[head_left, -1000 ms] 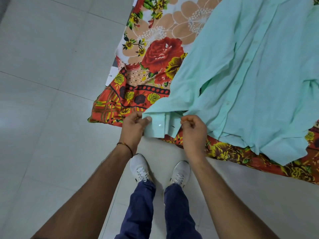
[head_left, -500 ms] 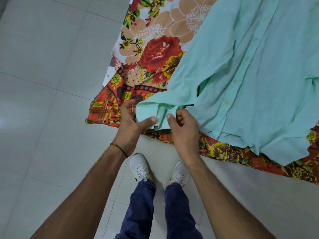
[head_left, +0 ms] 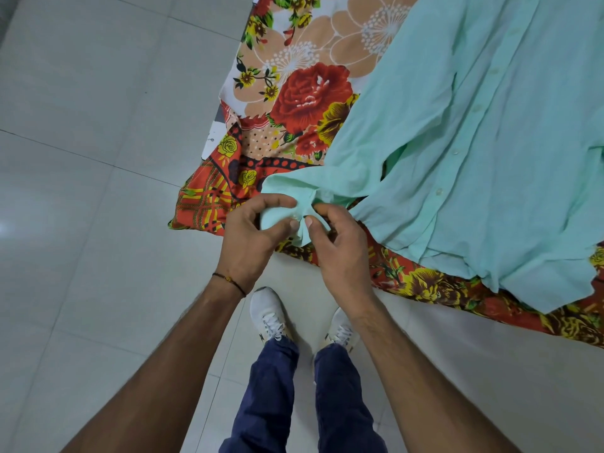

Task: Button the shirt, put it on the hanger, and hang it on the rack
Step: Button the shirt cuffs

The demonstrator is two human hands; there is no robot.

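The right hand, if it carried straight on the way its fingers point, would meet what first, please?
The right hand already touches the sleeve cuff; straight beyond it, probably the left hand's thumb, though depth is unclear.

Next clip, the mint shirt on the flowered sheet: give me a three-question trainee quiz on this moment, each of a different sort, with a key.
1. True or false: the front placket of the shirt is already closed.
2. Which part of the shirt do the left hand and right hand pinch? A collar, B sleeve cuff, C hem.
3. Fill in: the shirt lies on a flowered ____.

Key: 1 true; 2 B; 3 bedsheet.
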